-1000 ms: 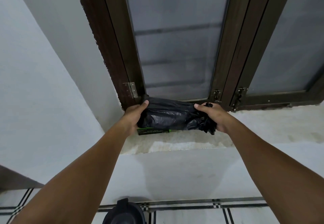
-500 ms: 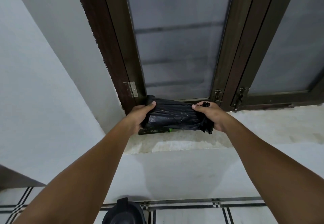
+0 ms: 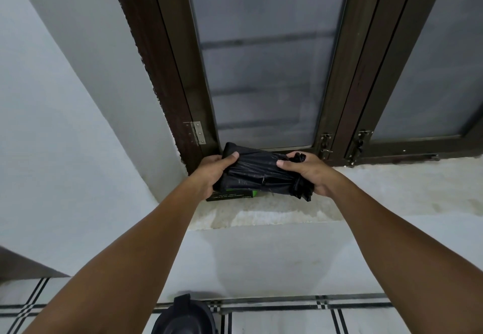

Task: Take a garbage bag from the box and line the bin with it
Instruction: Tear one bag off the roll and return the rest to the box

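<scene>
Head view: both hands [image 3: 209, 174] grip bag roll [image 3: 257, 174].

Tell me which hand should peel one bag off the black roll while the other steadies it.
Right, probably. The right hand grips the end of the black roll where loose plastic bunches and hangs free. The left hand clamps the tight end, above the box on the sill, so it suits steadying.

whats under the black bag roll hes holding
A dark box with green print lies on the window ledge beneath the black bag roll. Only its front edge shows; the roll and the left hand cover the rest.
</scene>
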### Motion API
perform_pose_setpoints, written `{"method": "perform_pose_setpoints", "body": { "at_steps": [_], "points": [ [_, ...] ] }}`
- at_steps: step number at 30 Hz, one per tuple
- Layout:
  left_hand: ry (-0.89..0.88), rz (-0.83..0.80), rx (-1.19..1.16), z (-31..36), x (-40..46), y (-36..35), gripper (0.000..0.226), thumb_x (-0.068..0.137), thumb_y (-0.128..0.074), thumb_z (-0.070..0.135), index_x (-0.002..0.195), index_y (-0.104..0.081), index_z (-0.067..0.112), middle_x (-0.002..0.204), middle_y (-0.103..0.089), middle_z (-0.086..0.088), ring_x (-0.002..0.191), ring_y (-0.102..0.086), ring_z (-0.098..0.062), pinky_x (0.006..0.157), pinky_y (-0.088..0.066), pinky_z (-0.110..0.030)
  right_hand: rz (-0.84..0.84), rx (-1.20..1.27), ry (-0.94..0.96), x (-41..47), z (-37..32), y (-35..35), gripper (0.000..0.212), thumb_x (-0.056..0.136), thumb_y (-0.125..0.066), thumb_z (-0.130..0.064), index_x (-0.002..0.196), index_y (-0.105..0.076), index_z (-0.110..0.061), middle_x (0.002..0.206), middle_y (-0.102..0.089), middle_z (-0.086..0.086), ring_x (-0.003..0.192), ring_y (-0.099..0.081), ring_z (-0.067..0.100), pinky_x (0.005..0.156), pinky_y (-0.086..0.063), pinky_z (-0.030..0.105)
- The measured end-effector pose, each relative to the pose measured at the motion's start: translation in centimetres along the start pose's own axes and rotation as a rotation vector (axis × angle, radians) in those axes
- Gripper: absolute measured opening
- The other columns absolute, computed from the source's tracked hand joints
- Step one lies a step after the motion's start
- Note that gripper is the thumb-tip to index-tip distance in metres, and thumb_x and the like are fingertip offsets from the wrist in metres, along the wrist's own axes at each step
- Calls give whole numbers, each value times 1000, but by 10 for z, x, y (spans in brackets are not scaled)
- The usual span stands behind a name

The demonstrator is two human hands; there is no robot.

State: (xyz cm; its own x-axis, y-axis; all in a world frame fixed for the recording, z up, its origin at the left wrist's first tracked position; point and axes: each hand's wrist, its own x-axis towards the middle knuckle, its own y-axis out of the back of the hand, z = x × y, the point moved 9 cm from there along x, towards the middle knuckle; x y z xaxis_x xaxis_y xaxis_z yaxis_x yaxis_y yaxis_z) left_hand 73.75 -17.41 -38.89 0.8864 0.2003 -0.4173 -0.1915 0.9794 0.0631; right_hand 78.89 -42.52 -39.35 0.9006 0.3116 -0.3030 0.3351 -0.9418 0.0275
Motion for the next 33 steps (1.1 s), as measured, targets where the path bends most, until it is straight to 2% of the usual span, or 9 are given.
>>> {"method": "perform_pose_setpoints", "body": {
  "at_steps": [4,7,9,11,14,17,22,28,33],
  "points": [
    [24,3,4,-5,3,-7,37,95,-65,44,119,-69,16,111,-76,-10,99,-74,-29,97,-57,-46,-73,-107,18,-3,-7,-16,43,71,-92,-33,105,-75,-12,103,-80,7,103,-74,24,99,-56,41],
    [54,24,-41,-6,-2,-15,38,97,-57,48,114,-69,16,104,-76,-10,94,-74,-28,85,-60,-39,-112,-215,21,-7,-13,-30,34,74,-91,-32,100,-77,-15,97,-80,2,97,-75,20,90,-56,34],
    [36,-10,-65,-2,-4,-22,43,91,-65,53,112,-67,16,103,-77,-9,92,-75,-27,76,-60,-35,-126,-269,8,-8,-15,-35,36,73,-91,-37,100,-78,-16,95,-81,1,93,-75,19,83,-55,31],
    [-7,-36,-48,1,-3,-24,56,78,-80,53,115,-65,14,105,-77,-10,93,-76,-28,83,-62,-40,-119,-286,-4,-8,-14,-36,41,73,-90,-42,101,-78,-14,95,-80,2,93,-75,21,80,-55,31],
    [-45,-34,-28,1,0,-19,56,76,-84,47,118,-69,13,106,-77,-10,94,-76,-29,90,-61,-46,-104,-241,-21,-7,-15,-35,40,77,-88,-40,104,-77,-13,99,-80,4,98,-75,23,87,-57,34],
    [-44,-48,-36,-3,3,-19,45,81,-81,42,118,-71,17,110,-77,-8,96,-75,-27,91,-60,-46,-102,-147,-33,-8,-15,-37,34,82,-84,-35,108,-75,-14,103,-80,6,101,-75,23,95,-57,38],
    [-52,-21,-132,-1,4,-26,39,92,-72,36,125,-66,17,115,-75,-9,99,-74,-29,88,-61,-48,-122,-15,-76,-13,-18,-46,31,87,-80,-27,110,-70,-9,100,-79,12,87,-77,25,74,-61,34],
    [33,21,-56,2,-7,-34,36,102,-51,44,116,-67,16,106,-75,-10,92,-73,-27,67,-54,-32,-145,-53,-70,-13,-19,-50,51,75,-90,-32,113,-67,-6,103,-78,17,91,-76,30,77,-61,40],
    [-153,-25,34,14,-6,-41,51,81,-75,57,111,-70,16,103,-78,-7,87,-77,-21,79,-61,-33,-220,-84,-50,-15,-22,-59,43,78,-88,-20,115,-72,-7,106,-78,15,92,-76,27,74,-60,35]
  ]
}}
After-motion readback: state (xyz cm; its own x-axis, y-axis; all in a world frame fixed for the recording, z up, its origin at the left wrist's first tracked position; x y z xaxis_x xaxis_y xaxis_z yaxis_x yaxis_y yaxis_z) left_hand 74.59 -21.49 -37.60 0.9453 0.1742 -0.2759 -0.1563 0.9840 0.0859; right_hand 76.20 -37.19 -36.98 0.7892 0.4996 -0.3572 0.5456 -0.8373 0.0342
